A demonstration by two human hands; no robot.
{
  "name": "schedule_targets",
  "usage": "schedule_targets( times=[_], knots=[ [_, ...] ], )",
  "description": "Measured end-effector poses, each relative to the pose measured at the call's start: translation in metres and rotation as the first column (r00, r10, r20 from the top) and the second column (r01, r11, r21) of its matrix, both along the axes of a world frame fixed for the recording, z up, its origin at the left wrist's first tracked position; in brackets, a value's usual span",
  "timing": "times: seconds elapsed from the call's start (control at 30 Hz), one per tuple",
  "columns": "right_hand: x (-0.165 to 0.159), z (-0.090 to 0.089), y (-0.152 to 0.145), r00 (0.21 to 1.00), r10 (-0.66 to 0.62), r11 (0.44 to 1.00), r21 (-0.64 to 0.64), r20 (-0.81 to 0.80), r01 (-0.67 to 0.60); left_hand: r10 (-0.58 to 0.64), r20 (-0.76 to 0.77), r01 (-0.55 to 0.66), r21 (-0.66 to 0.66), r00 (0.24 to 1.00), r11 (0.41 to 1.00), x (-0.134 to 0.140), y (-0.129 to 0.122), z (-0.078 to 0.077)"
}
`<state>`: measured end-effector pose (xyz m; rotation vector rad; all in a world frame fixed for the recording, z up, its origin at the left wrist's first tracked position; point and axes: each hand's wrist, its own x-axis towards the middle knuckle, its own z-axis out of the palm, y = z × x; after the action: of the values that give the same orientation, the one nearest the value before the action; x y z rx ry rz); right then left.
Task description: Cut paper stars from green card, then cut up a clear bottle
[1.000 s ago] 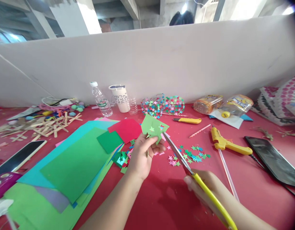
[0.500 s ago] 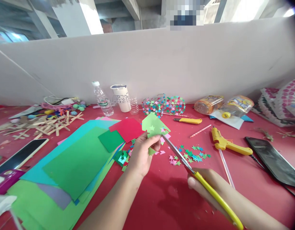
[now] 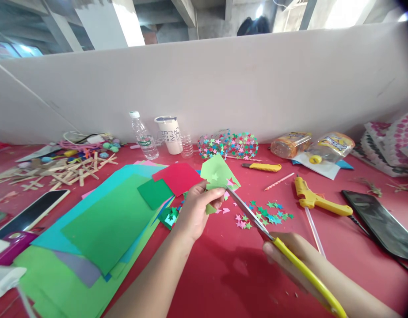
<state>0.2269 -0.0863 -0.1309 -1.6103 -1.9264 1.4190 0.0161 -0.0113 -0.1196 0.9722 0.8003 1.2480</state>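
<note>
Nearest to me, at the lower right of my feed, my right hand [image 3: 286, 249] is gripping the scissors [image 3: 306, 270] by their yellow handles; its fingers are curling round them, partly hidden from my camera. The scissors are holding a slanting line over the red desk [image 3: 204, 282], their long axis running from the lower right corner towards the middle of my view, the blades pointing forward and to the left. The blades are lying close together, and the tips are meeting the lower right edge of the light green paper [image 3: 218, 165]; I am not managing to tell whether they are biting into it.

My left hand [image 3: 195, 210] is pinching that paper between thumb and fingers, above the desk. One corner of the paper is pointing away from me, and a star shape is showing in its face; its long axis I cannot judge.

To the left, coloured sheets [image 3: 101, 221] are overlapping. Beyond my right hand, loose stars [image 3: 273, 218] are lying scattered, with a yellow glue gun [image 3: 308, 198] resting to their right. Farther off, a yellow cutter [image 3: 265, 167] is lying crosswise, and a bottle [image 3: 147, 143] and a cup [image 3: 172, 140] are standing before the pale partition [image 3: 223, 88].
</note>
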Motion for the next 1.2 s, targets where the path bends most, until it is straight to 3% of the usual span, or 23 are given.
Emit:
schedule_targets(
  times=[0.2, 0.47, 0.77, 1.2],
  knots=[
    [-0.003, -0.003, -0.001, 0.997, -0.066, 0.998, -0.012, -0.03, 0.066, -0.072, 0.127, 0.078, -0.043, 0.989, 0.996, 0.001, -0.002, 0.001],
    [0.0, -0.004, 0.004, 1.0, 0.004, 0.999, -0.041, 0.0, -0.004, -0.025, 0.06, 0.028, -0.048, 0.998, 0.998, 0.001, -0.002, 0.006],
    [-0.002, 0.008, 0.0, 0.998, -0.02, 1.0, -0.008, 0.065, 0.021, -0.055, 0.04, 0.057, -0.031, 0.998, 0.998, -0.001, -0.001, 0.007],
    [-0.001, 0.003, 0.001, 0.997, -0.021, 0.999, 0.038, 0.078, 0.018, -0.053, 0.045, 0.055, -0.048, 0.998, 0.997, -0.001, -0.001, 0.007]
  ],
)
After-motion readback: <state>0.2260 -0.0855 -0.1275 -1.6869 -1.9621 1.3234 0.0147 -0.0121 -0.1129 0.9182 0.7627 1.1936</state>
